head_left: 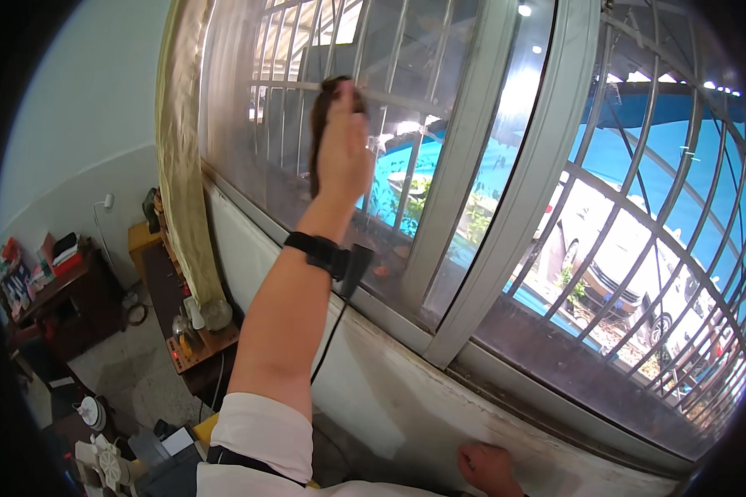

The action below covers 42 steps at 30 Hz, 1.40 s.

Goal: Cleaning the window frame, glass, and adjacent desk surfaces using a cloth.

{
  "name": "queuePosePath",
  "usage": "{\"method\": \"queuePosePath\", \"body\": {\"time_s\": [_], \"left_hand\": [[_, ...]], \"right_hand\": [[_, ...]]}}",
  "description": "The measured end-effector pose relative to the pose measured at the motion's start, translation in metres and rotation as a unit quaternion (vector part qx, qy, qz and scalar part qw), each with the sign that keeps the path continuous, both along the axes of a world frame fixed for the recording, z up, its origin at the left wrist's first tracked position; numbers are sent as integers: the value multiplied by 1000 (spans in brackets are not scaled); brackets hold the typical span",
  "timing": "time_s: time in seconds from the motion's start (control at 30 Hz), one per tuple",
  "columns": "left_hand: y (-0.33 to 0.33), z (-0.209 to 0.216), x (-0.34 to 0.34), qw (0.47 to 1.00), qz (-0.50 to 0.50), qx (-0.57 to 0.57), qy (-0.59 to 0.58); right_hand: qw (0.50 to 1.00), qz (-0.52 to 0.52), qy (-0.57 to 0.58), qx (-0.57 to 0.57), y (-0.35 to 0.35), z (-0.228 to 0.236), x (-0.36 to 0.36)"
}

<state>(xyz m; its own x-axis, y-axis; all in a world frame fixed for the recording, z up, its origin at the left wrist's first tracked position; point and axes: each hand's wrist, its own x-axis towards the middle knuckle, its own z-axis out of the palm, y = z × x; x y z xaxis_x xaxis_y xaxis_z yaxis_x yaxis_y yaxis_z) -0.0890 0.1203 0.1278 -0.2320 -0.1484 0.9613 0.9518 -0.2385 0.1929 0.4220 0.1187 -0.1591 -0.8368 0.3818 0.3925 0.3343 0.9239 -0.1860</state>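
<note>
My left hand (344, 153) is raised on an outstretched arm and presses a dark brown cloth (316, 149) to the window glass (286, 178). The palm and fingers cover much of the cloth. Around the left wrist sits a black strap (323, 255) with a small dark device and a cable hanging down. At the lower right, my right hand (485, 466) is curled into a fist by the wall below the sill, and nothing shows in it.
Metal window frames (514, 199) divide the panes, with security bars (638, 174) outside. A yellowish curtain (182, 149) hangs left of the window. Below it, a dark cabinet carries a wooden tray (203, 341) with a glass pot. Chairs and a cluttered desk (66, 290) stand further left.
</note>
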Motion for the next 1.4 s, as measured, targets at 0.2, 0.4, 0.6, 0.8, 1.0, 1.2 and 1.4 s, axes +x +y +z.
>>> {"method": "queuePosePath", "body": {"time_s": [0.2,0.4,0.6,0.8,1.0,1.2,1.4], "left_hand": [[1,-26,-62,992,-23,8,-127],[6,48,30,991,-65,-70,95],[16,99,144,956,-102,-87,259],[15,141,81,962,1,-25,271],[14,131,-25,991,-30,18,128],[6,67,-128,997,55,-6,-59],[8,31,-164,988,145,-36,-32]], "right_hand": [[999,-6,36,32,3,-7,-4],[1000,-15,26,3,-3,4,-1],[999,-14,29,9,-5,-9,6],[1000,-12,12,-8,2,-13,7],[998,-12,55,-3,4,-19,-2],[999,-36,-14,-18,5,-21,3],[999,-10,9,36,13,-36,4]]}}
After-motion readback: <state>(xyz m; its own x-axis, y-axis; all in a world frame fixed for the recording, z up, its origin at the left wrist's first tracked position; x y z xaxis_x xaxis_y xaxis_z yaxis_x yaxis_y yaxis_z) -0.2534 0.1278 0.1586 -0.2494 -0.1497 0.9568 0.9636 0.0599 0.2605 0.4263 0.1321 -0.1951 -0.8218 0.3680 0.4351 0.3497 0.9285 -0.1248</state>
